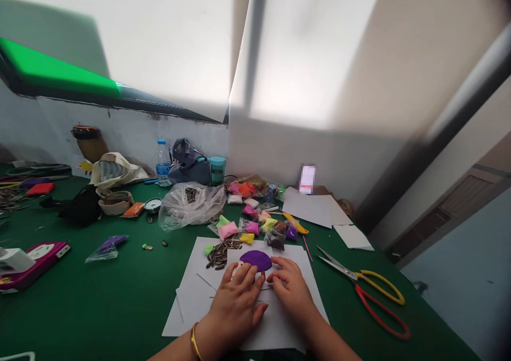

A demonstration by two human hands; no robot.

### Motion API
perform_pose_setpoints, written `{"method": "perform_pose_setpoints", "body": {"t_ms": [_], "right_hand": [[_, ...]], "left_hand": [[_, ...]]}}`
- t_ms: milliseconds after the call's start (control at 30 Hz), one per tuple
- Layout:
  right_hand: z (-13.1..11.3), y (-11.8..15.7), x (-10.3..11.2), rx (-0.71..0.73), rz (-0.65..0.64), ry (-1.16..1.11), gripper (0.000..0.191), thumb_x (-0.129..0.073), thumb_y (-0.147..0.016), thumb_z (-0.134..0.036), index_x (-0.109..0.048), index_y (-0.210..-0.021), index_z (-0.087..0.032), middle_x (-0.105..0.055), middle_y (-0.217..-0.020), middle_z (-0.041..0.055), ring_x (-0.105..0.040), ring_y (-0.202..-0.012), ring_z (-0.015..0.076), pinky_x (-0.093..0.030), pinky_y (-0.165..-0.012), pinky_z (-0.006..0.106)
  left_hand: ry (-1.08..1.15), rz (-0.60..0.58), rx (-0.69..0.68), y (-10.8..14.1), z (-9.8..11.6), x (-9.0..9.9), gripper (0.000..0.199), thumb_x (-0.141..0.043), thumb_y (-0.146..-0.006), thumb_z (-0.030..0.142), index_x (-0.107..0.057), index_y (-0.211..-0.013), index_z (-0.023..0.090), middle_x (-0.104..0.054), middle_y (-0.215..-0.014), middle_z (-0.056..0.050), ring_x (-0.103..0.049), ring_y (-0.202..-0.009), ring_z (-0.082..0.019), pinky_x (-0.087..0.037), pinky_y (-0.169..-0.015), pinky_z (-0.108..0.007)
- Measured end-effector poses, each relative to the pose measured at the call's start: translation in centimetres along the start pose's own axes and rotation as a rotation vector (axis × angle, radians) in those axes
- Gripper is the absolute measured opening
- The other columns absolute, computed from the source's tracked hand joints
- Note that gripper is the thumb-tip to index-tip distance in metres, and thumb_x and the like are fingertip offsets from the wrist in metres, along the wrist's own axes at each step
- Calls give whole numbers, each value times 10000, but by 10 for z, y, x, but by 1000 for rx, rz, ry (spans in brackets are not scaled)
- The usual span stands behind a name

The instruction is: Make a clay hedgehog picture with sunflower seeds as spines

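Note:
A flat purple clay shape (256,260) lies on white paper (315,292) on the green table. My left hand (238,297) rests palm down, fingers spread, over the paper at the shape's lower left edge, partly covering a small whitish piece. With its fingers apart, my right hand (290,284) touches the right edge of the purple shape with a fingertip. Neither hand visibly grips anything. Just behind my left hand is a pile of sunflower seeds (221,253), beside a bit of light green clay (208,249).
Clay packets (228,230) sit behind the paper. Open scissors (357,277) lie to the right. Further back are a plastic bag (191,206), a bottle (162,166) and a phone (307,179). A magenta box (43,262) is at left.

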State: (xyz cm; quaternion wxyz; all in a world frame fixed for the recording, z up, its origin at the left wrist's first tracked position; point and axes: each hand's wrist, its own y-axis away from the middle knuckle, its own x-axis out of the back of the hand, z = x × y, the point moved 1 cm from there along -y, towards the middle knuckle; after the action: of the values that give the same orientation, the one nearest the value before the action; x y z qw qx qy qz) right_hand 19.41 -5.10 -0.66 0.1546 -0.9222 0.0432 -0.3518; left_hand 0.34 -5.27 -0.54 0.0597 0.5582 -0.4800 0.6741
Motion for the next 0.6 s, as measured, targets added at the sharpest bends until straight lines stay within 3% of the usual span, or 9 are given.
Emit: {"method": "perform_pose_setpoints", "body": {"t_ms": [467, 600], "right_hand": [[-3, 0, 2, -23, -26, 17, 283, -479, -805, -175, -755, -768, -225, -659, -1231, 75, -508, -1243, 260, -371, -1078, 447], [-4, -1, 3, -34, -38, 16, 291, -477, -813, -185, -762, -777, -229, -660, -1230, 72, -513, -1237, 259, -373, -1076, 444]], "left_hand": [[50, -40, 21, -3, 0, 7, 430, -569, -885, 546, -610, -1221, 280, -644, -1233, -40, -537, -1171, -251, -205, -1074, -433], [53, -16, 42, -5, 0, 8, 477, -555, -892, 552, -591, -1255, 246, -659, -1217, -41, -545, -1148, -249, -213, -1071, -427]]}}
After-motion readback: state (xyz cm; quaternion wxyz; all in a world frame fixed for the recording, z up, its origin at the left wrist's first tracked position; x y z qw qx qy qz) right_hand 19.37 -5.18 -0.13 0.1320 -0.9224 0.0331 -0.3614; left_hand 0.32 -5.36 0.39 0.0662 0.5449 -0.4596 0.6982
